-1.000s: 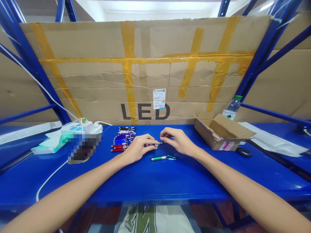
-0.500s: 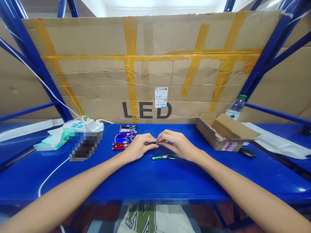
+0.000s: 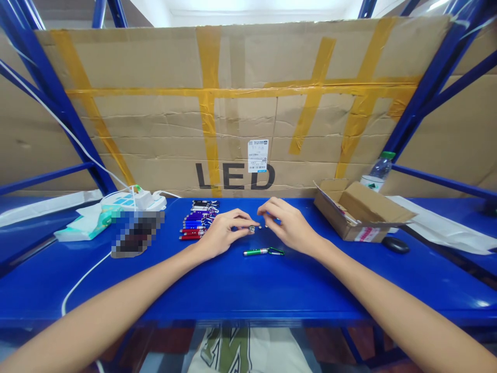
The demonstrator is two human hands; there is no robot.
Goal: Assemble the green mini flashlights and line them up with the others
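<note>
My left hand (image 3: 224,231) pinches a small piece with a round silver end (image 3: 252,229) between thumb and fingers; the rest of it is hidden in the hand. My right hand (image 3: 286,224) hovers just to its right, thumb and fingers bent and apart, with nothing clearly visible in them. A green penlight (image 3: 254,252) with a green carabiner clip (image 3: 276,252) lies on the blue table below both hands. Beyond my left hand lies a column of several penlights (image 3: 194,224) in red, blue, purple, white and black, their clips toward the right and partly covered by the hand.
An open cardboard box (image 3: 351,228) stands at the right, with a black mouse (image 3: 396,244) and a green-capped bottle (image 3: 378,171) by it. At the left are a tissue pack (image 3: 83,225), a white power strip (image 3: 155,201) and a blurred-out object (image 3: 137,235). A large cardboard sheet (image 3: 163,134) closes off the back.
My right hand has come away from the small piece, moving slightly up and right with its fingers parting. My left hand keeps the piece, whose silver end now shows.
</note>
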